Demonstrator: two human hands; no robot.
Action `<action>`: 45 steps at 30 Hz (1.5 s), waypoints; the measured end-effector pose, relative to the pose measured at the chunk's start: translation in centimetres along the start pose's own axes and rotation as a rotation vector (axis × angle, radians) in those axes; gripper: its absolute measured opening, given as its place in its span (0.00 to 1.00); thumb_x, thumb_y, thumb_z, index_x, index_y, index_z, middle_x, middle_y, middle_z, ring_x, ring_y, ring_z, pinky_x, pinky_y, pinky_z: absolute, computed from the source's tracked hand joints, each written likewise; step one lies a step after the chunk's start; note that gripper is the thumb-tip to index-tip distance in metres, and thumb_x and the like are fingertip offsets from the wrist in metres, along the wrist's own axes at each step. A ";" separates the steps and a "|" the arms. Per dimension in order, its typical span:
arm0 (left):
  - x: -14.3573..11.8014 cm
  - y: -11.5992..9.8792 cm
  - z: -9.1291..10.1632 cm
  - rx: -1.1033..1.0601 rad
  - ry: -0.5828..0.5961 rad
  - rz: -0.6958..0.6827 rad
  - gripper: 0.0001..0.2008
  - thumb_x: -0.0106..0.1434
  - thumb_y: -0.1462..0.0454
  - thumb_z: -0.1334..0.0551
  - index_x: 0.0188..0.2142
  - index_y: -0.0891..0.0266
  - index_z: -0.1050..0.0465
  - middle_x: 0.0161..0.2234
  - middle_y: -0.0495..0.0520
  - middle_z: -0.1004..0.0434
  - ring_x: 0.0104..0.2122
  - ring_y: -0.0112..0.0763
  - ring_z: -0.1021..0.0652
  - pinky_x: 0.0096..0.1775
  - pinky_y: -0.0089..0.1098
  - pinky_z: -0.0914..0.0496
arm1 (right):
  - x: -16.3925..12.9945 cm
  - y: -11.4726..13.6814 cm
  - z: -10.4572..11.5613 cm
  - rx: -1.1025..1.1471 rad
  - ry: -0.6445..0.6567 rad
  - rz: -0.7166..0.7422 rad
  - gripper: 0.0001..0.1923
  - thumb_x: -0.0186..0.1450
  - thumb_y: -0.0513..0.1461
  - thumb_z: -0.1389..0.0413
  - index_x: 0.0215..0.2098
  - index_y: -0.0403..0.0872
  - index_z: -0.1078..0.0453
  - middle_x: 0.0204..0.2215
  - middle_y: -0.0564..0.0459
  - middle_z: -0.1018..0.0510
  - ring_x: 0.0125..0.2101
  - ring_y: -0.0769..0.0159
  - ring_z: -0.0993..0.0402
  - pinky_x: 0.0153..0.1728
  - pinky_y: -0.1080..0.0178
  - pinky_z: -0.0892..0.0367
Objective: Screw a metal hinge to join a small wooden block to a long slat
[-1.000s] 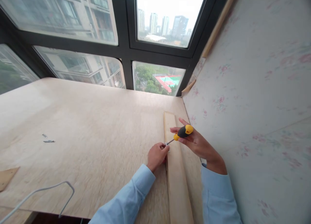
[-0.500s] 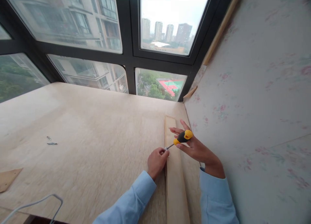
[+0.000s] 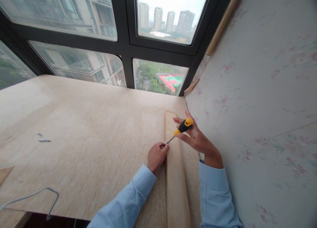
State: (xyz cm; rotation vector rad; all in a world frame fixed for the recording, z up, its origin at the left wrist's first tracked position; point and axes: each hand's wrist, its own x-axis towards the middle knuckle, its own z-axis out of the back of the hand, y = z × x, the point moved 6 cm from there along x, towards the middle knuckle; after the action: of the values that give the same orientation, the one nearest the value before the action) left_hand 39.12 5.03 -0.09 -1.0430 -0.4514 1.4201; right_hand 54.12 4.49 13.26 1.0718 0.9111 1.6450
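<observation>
Right grip (image 3: pixel 195 139): closed around the black-and-yellow screwdriver (image 3: pixel 183 126), thumb on the near side of the handle, other fingers stretched past it.
Screwdriver: handle tilted within the right grip, shaft sloping down and leftward to the left grip (image 3: pixel 157 155).
Left grip: thumb and forefinger pinched at the shaft's tip, apparently on a small shiny piece (image 3: pixel 166 143); too small to tell what it is.
Wooden strip (image 3: pixel 175 188): under the right grip and along the right side of the left grip, lying lengthwise away from the wearer.
Both grips: compared with half a second ago, the view shifts, but the shaft's tip and the pinch keep their place at the strip's left edge; the handle looks slightly steeper and the right fingers re-set. That suggests the screwdriver work continues at one spot, with no advance I can read.
Worktop (image 3: pixel 99 139): pale, mottled, beneath the strip and spreading left of the left grip.
Cable (image 3: pixel 48 188): a loop, left of the left grip and nearer the wearer.
Metal pieces (image 3: pixel 44 141): two, loose, well left of the left grip.
Window frame (image 3: pixel 158 51): dark, beyond both grips.
</observation>
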 end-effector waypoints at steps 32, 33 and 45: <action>0.2 0.1 -0.1 -0.022 0.030 0.020 0.14 0.62 0.55 0.41 0.34 0.60 0.21 0.29 0.52 0.21 0.27 0.31 0.23 0.27 0.27 0.38 | 0.0 0.7 1.7 -0.303 -0.167 -0.154 0.55 0.52 0.51 0.31 0.70 0.51 0.53 0.41 0.51 0.20 0.42 0.56 0.22 0.50 0.49 0.28; 0.2 0.1 -0.1 -0.019 0.030 0.021 0.14 0.62 0.55 0.41 0.34 0.60 0.21 0.29 0.53 0.21 0.27 0.31 0.23 0.27 0.27 0.38 | -0.1 0.6 1.4 -0.240 -0.111 -0.137 0.54 0.55 0.51 0.32 0.70 0.52 0.56 0.46 0.49 0.21 0.45 0.56 0.22 0.52 0.49 0.29; 0.3 0.2 -0.1 -0.007 0.033 0.023 0.13 0.62 0.56 0.42 0.34 0.60 0.21 0.28 0.51 0.21 0.25 0.30 0.24 0.26 0.27 0.39 | 0.1 0.8 2.4 -0.447 -0.262 -0.262 0.62 0.47 0.53 0.29 0.71 0.47 0.56 0.35 0.52 0.20 0.37 0.54 0.21 0.46 0.49 0.26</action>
State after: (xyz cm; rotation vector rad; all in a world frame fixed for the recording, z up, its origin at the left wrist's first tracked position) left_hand 39.14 5.27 -0.42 -1.0792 -0.4222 1.4202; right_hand 56.07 4.59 14.80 0.7944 0.4585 1.3642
